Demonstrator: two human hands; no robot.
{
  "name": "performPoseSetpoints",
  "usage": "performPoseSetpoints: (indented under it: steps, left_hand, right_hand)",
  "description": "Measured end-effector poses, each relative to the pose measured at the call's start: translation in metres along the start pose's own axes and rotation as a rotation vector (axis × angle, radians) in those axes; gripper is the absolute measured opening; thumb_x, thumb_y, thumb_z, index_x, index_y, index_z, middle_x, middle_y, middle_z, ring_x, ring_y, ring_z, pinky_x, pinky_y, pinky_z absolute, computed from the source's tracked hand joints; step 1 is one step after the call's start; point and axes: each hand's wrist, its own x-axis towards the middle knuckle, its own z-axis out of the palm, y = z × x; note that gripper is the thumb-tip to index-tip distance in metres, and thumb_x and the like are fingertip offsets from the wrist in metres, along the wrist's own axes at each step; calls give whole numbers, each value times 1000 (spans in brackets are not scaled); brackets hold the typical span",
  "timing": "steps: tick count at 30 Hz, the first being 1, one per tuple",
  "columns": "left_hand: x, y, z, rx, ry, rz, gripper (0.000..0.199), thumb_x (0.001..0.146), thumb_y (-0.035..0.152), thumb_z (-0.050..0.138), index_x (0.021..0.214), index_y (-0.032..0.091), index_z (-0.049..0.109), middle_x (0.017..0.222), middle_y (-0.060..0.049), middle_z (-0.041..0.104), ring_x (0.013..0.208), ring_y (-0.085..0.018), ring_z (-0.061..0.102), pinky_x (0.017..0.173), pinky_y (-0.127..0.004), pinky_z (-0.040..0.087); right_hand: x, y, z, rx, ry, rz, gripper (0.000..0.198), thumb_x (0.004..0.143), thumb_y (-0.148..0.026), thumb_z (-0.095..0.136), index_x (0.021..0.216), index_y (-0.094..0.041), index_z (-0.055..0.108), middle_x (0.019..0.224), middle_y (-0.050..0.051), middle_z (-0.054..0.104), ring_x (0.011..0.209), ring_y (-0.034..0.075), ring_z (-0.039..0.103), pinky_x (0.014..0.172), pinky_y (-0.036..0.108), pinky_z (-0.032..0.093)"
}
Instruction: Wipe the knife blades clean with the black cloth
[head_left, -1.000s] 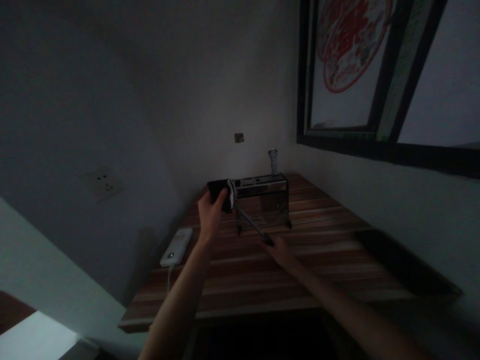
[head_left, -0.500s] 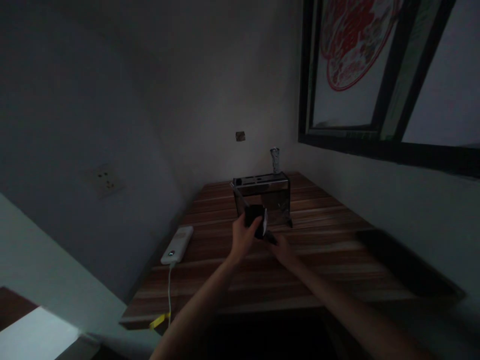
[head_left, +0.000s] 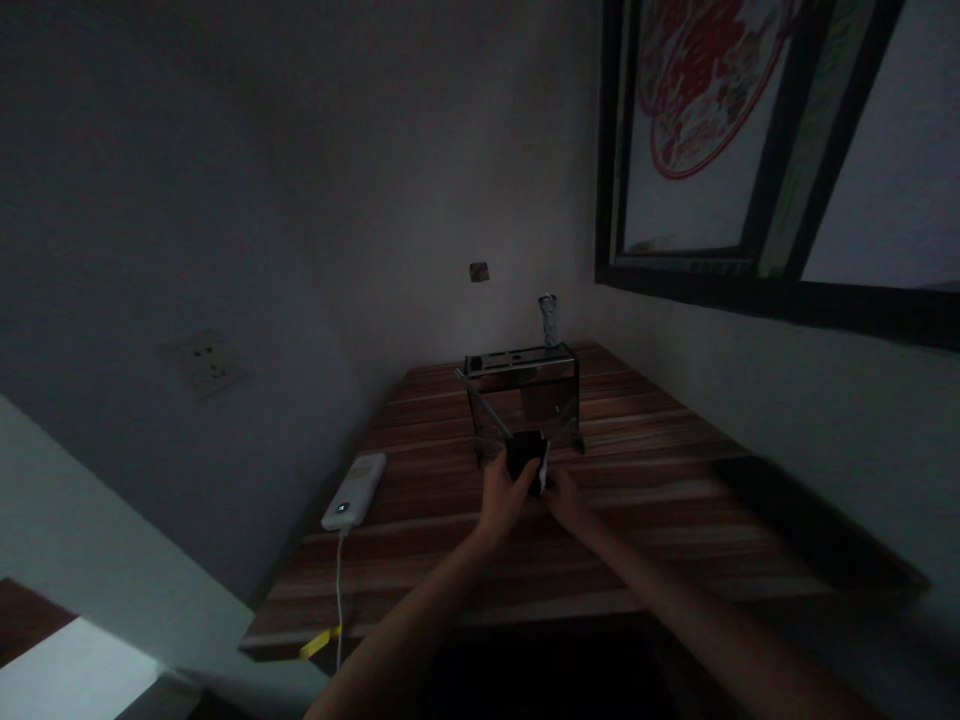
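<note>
My left hand (head_left: 504, 497) is closed around a small black block-like object (head_left: 523, 453) with a whitish right edge. A thin pale rod (head_left: 484, 402) slants up and left from it; whether the two are joined is unclear in the dim light. At the object's lower right, my right hand (head_left: 566, 500) has its fingers curled together against that whitish edge; what they pinch is hidden. Just beyond my hands stands a shiny metal rack (head_left: 517, 362) with slots in its top and dark legs. A silvery, crinkled upright piece (head_left: 549, 318) rises at its back right.
The wood-grain table (head_left: 420, 490) meets walls at the left, back and right. A white power bank (head_left: 355, 492) with a white cable (head_left: 339, 590) lies at the left, near a yellow strip (head_left: 319, 642). A dark flat panel (head_left: 817, 520) is at the right edge.
Both hands have moved a little right and nearer with the black object. The dark piece seen earlier at my right fingers is now hidden, and those fingers are closer to the object.
</note>
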Motion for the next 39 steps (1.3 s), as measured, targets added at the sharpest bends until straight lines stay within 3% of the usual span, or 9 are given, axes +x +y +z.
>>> performPoseSetpoints:
  steps: [21,27,31,39]
  left_hand:
    - [-1,12,-8,26,29,33,29,73,34,59,90,11,61,80,-7,66,73,-17,60,64,-24,45]
    - [6,20,-15,-17,76,10,30,71,35,61,88,10,63,77,-6,66,70,-17,59,61,-23,45]
    - [14,31,-26,-91,121,33,31,70,36,62,87,11,63,79,-5,66,72,-16,59,62,-22,45]
    - [40,61,-57,-114,257,139,29,70,39,61,77,10,63,70,-2,63,63,-13,57,56,-19,43]
  right_hand:
    - [0,4,2,25,-43,-1,23,63,-11,48,74,-14,68,71,3,68,70,20,61,69,32,47]
    - [1,0,1,16,-74,3,22,67,-16,51,81,-14,68,75,3,68,76,22,61,71,33,46]
    - [0,-8,1,20,-82,-45,24,74,-29,52,86,-15,67,80,4,67,81,23,60,74,34,45]
    - [-1,-2,4,-120,-22,6,30,74,-42,54,63,-14,61,55,-2,54,55,13,49,52,23,37]
